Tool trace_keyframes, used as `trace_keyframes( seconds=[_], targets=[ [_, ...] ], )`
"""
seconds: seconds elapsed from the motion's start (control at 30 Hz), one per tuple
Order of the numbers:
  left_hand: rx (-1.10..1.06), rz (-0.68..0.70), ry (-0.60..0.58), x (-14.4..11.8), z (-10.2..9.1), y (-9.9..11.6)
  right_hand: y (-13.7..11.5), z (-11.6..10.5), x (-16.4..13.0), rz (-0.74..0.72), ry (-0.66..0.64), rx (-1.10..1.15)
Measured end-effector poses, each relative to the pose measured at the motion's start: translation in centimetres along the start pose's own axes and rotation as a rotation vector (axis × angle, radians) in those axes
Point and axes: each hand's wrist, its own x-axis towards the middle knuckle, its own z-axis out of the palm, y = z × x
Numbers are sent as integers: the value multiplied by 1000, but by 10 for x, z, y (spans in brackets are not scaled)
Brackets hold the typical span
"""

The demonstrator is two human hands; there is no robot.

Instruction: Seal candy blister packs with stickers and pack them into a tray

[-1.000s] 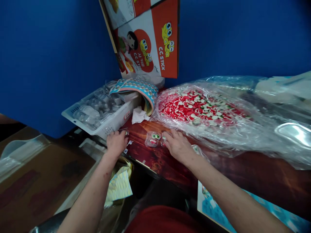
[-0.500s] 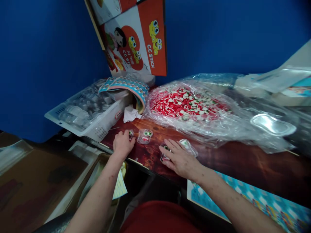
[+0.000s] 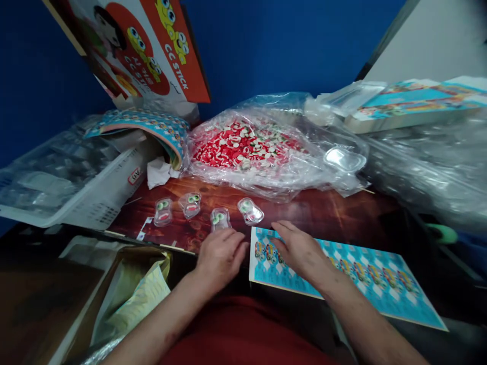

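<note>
Four filled blister packs (image 3: 219,219) lined on table (image 3: 327,213). Left hand (image 3: 221,255) flat, empty, near edge. Right hand (image 3: 300,249) open, resting on printed card sheet (image 3: 365,276). Step: fetching backing card; needs sheet drawn beside packs.

You've got four clear blister packs (image 3: 189,204) on the table, one sticker sheet (image 3: 365,284), one candy bag (image 3: 247,147), one white basket (image 3: 95,200).

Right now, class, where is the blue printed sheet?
In the head view, the blue printed sheet lies flat at the table's near edge, right of centre, with the right hand resting on its left end.
</note>
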Motion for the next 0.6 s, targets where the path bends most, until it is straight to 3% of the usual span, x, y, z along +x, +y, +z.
trace_keyframes(
  seconds=[0.07, 0.17, 0.37, 0.6],
  targets=[
    [-13, -13, -143, 9, 13, 19, -14, 2, 7, 55, -72, -29],
    [-30, -113, -233, 14, 22, 25, -15, 2, 10, 9, -89, 12],
    [-286, -237, -209, 16, 30, 12, -6, 2, -2, -101, -37, 138],
    [-592, -306, -141, 15, 35, 13, -23, 22, -12, -192, 211, 88]
  ],
)
